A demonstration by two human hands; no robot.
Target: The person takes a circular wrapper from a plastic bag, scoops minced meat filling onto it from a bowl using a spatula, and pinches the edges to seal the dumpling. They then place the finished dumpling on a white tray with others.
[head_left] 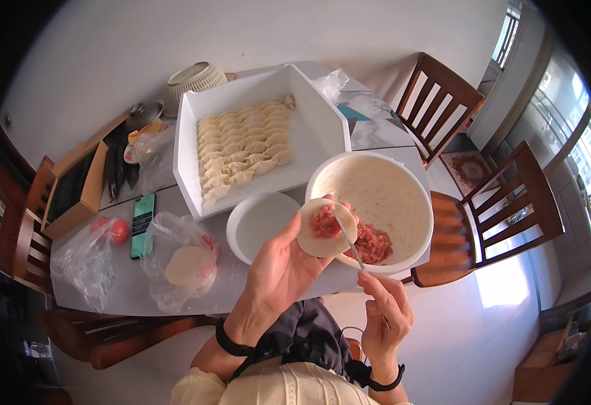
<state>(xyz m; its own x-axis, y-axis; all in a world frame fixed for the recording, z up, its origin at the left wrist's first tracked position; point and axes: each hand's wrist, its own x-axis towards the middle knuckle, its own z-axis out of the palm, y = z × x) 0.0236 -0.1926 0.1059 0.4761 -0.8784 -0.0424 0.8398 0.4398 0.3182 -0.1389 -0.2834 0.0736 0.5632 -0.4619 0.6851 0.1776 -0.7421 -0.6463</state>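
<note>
A round dumpling wrapper lies flat across the fingers of my left hand, with a lump of raw minced meat on its middle. My right hand grips a thin metal utensil, whose far end touches that lump; its tip is too covered to name exactly. Just behind the wrapper stands a large white bowl with more minced meat filling low in it. Left of that bowl is a smaller white bowl, which seems to hold clear liquid.
A white tray holds rows of folded dumplings. Left on the table are a plastic bag with round wrappers, a phone, a bag with red tomato-like items and a cardboard box. Wooden chairs stand at the right.
</note>
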